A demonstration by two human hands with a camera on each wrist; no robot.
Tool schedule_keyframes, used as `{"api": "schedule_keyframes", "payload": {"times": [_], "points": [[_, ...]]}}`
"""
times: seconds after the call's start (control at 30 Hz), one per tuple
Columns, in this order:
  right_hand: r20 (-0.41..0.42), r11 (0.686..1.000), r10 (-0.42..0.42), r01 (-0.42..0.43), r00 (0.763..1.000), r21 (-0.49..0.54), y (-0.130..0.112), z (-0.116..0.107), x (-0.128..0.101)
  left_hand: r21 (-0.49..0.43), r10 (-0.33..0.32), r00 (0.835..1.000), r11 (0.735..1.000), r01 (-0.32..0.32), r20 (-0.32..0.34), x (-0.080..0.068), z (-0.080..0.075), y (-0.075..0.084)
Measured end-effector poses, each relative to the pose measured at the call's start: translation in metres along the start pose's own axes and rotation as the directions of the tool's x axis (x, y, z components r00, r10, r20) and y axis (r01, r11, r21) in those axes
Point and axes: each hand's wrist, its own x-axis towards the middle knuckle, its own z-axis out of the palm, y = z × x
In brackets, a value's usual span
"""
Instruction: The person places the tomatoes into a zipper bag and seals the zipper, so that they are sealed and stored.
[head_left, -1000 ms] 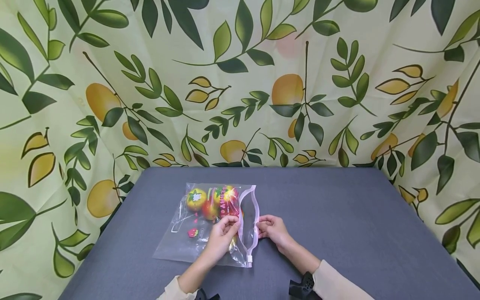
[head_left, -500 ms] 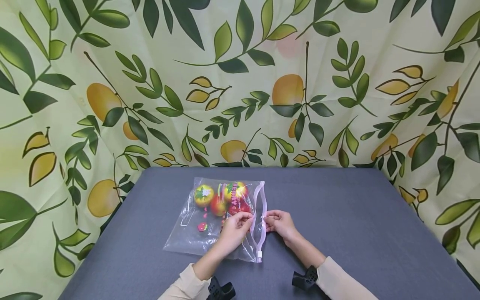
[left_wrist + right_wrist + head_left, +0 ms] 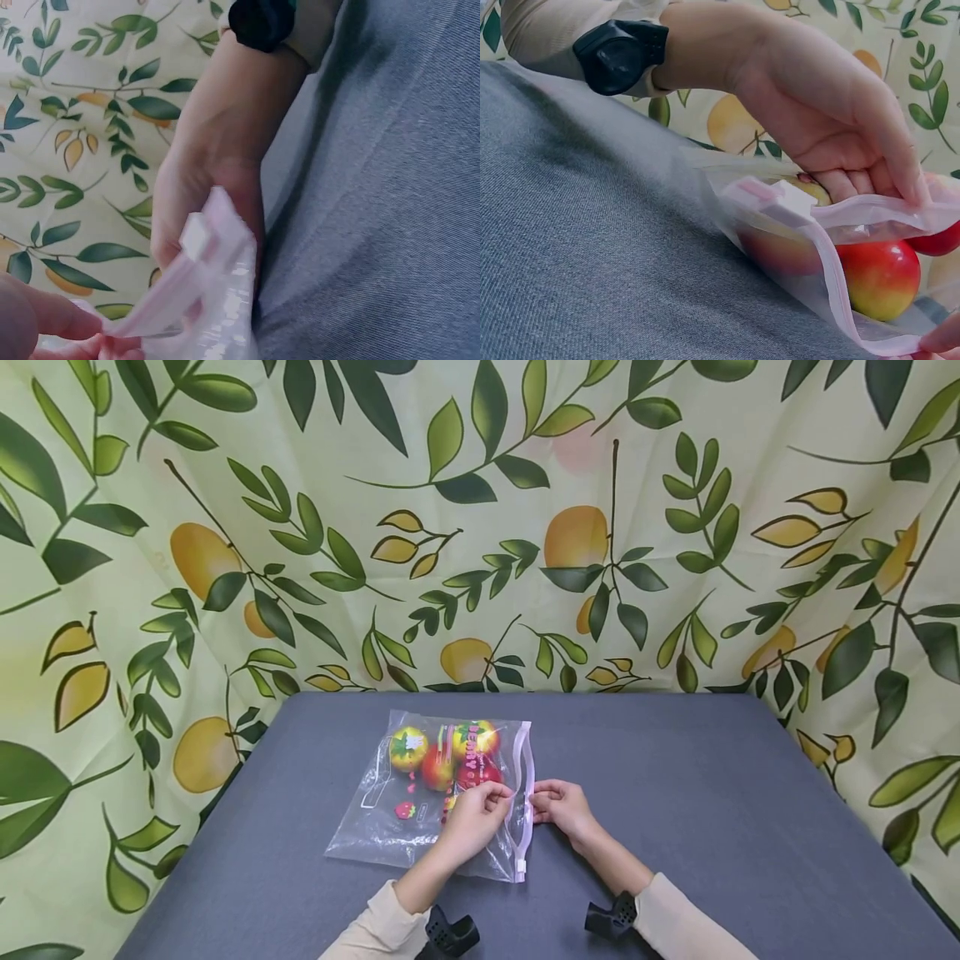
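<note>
A clear zip bag (image 3: 360, 843) printed with pink lettering and a strawberry lies flat, its mouth facing right. Inside are several round red-and-yellow fruits that look like apples (image 3: 881, 277). A pink zip strip (image 3: 528, 747) edges the mouth, with a white slider (image 3: 521, 865) at the near end. My left hand (image 3: 474, 818) pinches the mouth's left edge, covering part of the fruit. On the opposite edge, my right hand (image 3: 564, 812) pinches the strip. Between them the mouth gapes narrowly. The right wrist view shows the left hand's fingers (image 3: 915, 180) on the strip.
The bag rests on a grey cloth-covered table (image 3: 675, 760). Behind and beside it hangs a curtain (image 3: 480, 527) printed with leaves and fruit. Black wrist devices (image 3: 611, 917) sit at both sleeves.
Over the second, both hands and the bag have shifted right and slightly away from me. The bag's mouth has narrowed as the edges came closer together. Little differs over the last half second.
</note>
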Motion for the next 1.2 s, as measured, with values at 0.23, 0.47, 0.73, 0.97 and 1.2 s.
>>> {"api": "schedule_keyframes", "payload": {"times": [0.23,0.47,0.73,0.97,1.2], "points": [[0.044,0.999,-0.004,0.005,0.999,-0.036,0.001,-0.003,-0.002,-0.003,-0.007,1.000,1.000,0.007,0.012,0.001,0.000,-0.001],[0.104,0.993,-0.015,0.027,0.994,-0.111,-0.002,-0.012,-0.009,-0.090,0.014,1.000,0.996,-0.016,-0.017,-0.007,-0.005,-0.001],[0.138,0.994,-0.008,0.023,0.990,-0.109,-0.002,-0.020,-0.019,-0.172,0.018,0.998,0.985,-0.008,0.056,-0.023,-0.011,0.002],[0.176,0.995,0.013,0.005,0.984,-0.097,0.000,-0.023,-0.030,-0.260,-0.005,0.988,0.965,0.045,0.154,-0.037,-0.013,0.000],[0.219,0.997,0.016,0.002,0.975,-0.081,0.001,-0.024,-0.037,-0.355,-0.015,0.974,0.930,0.097,0.228,-0.049,-0.015,-0.002]]}}
